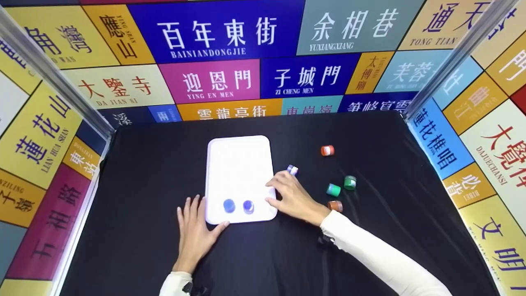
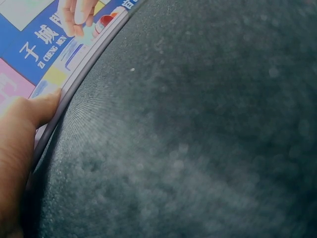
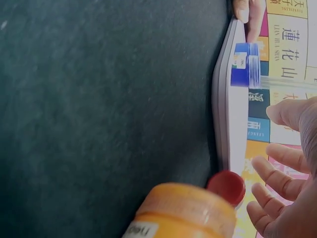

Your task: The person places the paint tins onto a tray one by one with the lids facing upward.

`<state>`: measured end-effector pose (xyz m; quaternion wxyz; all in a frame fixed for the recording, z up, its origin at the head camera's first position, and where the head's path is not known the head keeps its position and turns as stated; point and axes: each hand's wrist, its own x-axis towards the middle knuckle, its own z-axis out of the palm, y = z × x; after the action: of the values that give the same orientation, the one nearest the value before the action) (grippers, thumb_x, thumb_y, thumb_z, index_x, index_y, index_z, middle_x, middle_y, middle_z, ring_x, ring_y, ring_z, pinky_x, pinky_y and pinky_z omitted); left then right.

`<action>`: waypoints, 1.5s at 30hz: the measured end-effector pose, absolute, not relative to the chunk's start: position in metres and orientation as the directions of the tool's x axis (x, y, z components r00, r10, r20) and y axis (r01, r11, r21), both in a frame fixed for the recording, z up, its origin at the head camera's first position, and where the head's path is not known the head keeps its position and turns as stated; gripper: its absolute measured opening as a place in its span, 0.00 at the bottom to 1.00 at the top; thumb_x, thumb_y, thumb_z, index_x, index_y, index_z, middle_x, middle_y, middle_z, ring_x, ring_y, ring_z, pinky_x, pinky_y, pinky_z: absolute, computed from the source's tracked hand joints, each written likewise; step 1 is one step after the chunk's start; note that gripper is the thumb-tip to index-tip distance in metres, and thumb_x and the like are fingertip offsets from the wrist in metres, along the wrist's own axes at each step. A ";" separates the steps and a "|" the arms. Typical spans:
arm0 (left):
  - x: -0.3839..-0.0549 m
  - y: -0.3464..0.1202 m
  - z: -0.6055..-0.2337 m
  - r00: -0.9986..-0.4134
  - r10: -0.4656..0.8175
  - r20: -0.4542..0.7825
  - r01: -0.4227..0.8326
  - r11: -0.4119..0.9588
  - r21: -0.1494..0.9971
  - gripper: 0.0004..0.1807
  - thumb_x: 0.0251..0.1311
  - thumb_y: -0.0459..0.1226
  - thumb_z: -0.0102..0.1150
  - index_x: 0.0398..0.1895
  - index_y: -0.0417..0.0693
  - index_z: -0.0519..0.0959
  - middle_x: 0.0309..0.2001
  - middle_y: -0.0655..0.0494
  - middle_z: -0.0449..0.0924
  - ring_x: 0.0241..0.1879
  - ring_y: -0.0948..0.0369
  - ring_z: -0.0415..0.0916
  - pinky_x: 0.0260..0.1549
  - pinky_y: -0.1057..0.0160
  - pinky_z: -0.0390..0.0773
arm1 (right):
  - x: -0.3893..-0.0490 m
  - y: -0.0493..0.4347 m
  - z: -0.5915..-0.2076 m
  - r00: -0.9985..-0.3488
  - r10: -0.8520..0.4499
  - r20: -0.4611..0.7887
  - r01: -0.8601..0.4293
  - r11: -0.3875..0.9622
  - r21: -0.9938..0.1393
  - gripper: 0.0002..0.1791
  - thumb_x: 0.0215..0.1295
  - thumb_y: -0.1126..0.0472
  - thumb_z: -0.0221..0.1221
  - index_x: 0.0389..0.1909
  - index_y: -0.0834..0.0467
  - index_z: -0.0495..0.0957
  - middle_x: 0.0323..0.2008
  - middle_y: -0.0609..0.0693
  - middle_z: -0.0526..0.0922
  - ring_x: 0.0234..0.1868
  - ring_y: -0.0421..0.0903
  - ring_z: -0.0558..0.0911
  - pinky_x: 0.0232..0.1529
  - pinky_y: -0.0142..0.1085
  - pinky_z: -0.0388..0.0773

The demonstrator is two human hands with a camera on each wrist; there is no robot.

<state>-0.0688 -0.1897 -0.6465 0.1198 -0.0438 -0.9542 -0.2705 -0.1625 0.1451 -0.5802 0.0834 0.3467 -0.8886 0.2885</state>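
Note:
A white tray (image 1: 238, 172) with rounded corners lies on the black cloth in the head view. Two small blue jars, a left one (image 1: 229, 206) and a right one (image 1: 248, 206), stand near its front edge. My left hand (image 1: 194, 226) rests at the tray's front left corner, fingers straight along the side and thumb at the front edge. Over the tray's right edge, my right hand (image 1: 292, 198) has loosely bent fingers; the right wrist view shows them spread, with nothing between them. Just beyond its knuckles lies a purple-and-white jar (image 1: 292, 169), partly hidden.
Right of the tray lie a red-orange jar (image 1: 327, 150), two green jars, one nearer (image 1: 333, 189) and one farther (image 1: 350, 182), and an orange-brown jar (image 1: 335, 205) by the right wrist. Printed panels (image 1: 222, 31) and metal posts (image 1: 448, 61) border the table.

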 end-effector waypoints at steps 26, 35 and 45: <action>-0.069 -0.190 -0.648 -0.957 0.021 0.291 0.172 0.847 0.503 0.60 0.58 0.66 0.76 0.83 0.37 0.67 0.82 0.32 0.63 0.85 0.33 0.50 0.82 0.28 0.38 | -0.186 0.184 -0.585 -0.799 -0.448 0.401 -0.600 0.640 -0.480 0.18 0.65 0.60 0.77 0.52 0.64 0.88 0.52 0.57 0.85 0.58 0.60 0.78 0.64 0.57 0.74; -0.068 -0.191 -0.649 -0.953 0.022 0.302 0.177 0.850 0.497 0.59 0.58 0.66 0.76 0.82 0.38 0.68 0.82 0.33 0.64 0.85 0.34 0.50 0.82 0.27 0.39 | -0.196 0.198 -0.586 -0.837 -0.389 0.384 -0.541 0.689 -0.482 0.18 0.62 0.60 0.78 0.51 0.62 0.88 0.52 0.56 0.85 0.59 0.60 0.77 0.62 0.57 0.73; -0.068 -0.190 -0.650 -0.946 0.025 0.322 0.191 0.849 0.494 0.59 0.57 0.66 0.76 0.82 0.37 0.69 0.81 0.32 0.64 0.84 0.32 0.52 0.81 0.26 0.40 | -0.201 0.203 -0.591 -0.884 -0.346 0.315 -0.464 0.738 -0.489 0.27 0.66 0.60 0.77 0.62 0.65 0.83 0.56 0.60 0.84 0.61 0.61 0.76 0.66 0.57 0.73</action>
<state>-0.0680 -0.1902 -0.6499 0.1535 -0.0568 -0.9491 -0.2692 -0.2015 0.2028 -0.5906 0.1022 0.2186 -0.9267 0.2881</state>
